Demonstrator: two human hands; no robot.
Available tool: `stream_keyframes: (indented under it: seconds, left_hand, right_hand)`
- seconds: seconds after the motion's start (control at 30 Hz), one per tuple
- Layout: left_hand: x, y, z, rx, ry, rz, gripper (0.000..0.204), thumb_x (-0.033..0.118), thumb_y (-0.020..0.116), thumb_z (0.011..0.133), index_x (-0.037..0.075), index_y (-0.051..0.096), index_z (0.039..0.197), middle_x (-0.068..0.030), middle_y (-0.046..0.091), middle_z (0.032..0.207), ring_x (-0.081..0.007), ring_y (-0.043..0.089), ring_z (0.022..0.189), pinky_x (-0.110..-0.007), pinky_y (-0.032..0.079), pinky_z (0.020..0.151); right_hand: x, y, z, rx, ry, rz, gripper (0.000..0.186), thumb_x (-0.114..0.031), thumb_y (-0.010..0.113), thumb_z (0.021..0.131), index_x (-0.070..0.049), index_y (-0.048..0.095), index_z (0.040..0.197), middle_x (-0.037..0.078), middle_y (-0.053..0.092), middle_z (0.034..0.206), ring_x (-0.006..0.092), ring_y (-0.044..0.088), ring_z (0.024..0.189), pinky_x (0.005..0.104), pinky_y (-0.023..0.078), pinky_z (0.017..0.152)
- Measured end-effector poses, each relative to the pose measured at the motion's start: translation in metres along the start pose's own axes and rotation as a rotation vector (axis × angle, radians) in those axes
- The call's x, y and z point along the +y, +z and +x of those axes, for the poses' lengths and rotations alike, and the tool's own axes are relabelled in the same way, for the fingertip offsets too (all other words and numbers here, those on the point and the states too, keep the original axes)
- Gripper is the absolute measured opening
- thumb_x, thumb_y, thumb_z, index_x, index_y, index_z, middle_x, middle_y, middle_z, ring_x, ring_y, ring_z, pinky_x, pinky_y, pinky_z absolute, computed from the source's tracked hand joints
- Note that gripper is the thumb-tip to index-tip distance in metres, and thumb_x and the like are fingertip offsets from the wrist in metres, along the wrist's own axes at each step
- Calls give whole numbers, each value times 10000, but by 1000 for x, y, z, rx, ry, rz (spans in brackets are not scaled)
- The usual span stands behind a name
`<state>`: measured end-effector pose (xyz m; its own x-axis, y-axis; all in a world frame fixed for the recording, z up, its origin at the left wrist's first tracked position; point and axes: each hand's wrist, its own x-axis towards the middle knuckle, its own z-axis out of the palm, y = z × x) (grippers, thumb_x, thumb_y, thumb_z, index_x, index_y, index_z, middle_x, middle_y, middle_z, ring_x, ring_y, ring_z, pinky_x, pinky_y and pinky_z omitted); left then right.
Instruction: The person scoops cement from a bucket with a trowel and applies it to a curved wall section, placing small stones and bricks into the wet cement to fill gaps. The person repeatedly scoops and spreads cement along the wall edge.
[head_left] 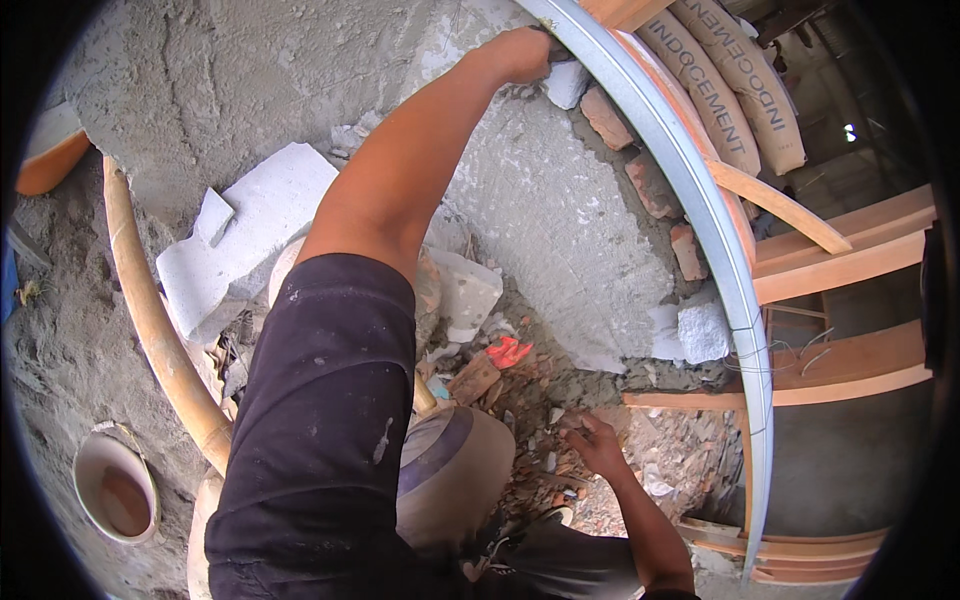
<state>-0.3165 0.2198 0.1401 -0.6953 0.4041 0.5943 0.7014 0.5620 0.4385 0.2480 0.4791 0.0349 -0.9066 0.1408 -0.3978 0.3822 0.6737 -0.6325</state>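
Observation:
At the top, my left hand is curled closed against the grey mortar, beside the long pale metal strip. Its fingertips are hidden, so what it grips cannot be made out. A white broken block piece lies right next to it. Below that, several broken brick pieces sit in a line along the strip, with a rough white lump at the lower end. My right hand hangs lower down over loose rubble, fingers apart and seemingly holding nothing.
Tan paper sacks and wooden beams lie beyond the strip. On the left are a white broken slab, a bamboo pole and a round bucket. A red scrap rests among the debris.

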Motion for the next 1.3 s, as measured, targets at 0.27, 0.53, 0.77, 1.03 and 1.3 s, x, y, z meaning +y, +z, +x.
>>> stream_keyframes:
  seconds: [0.27,0.53,0.77,1.03,1.3]
  left_hand:
    - [99,-44,-137,670,-555,-549,349,153,582,871,-7,700,1158,-233,715,1071,-343,690,999,-380,514,919]
    - [129,-151,-369,778,-532,-91,462,262,776,833,-16,666,1186,-198,647,1129,-318,632,1064,-392,491,933]
    - [122,-134,-450,438,-1002,116,632,372,827,759,-56,644,1187,-276,597,1209,-422,552,1194,-473,438,1018]
    - [107,-113,-423,229,-902,-71,414,341,759,820,-47,723,959,-226,695,828,-321,667,784,-425,502,753]
    - [104,-143,-365,383,-1076,-343,315,256,773,775,-27,739,909,-138,708,758,-218,658,682,-385,502,679]
  right_hand:
    - [-63,24,47,-68,-189,-128,333,-210,696,932,7,652,1180,168,697,1104,252,665,1020,354,499,909]
    - [-159,134,117,-160,-544,-251,485,-349,691,904,16,613,1212,190,614,1188,367,630,1081,425,498,916]
    - [-165,207,139,-246,-384,-585,771,-482,761,775,48,546,1292,274,594,1196,389,621,1148,462,511,938]
    - [-144,202,166,-338,-200,-415,751,-379,739,701,101,548,1246,317,656,1120,416,657,1064,444,517,939]
    - [-193,110,100,-210,-400,-502,566,-273,706,792,22,543,1246,317,640,1103,463,637,1020,505,510,869]
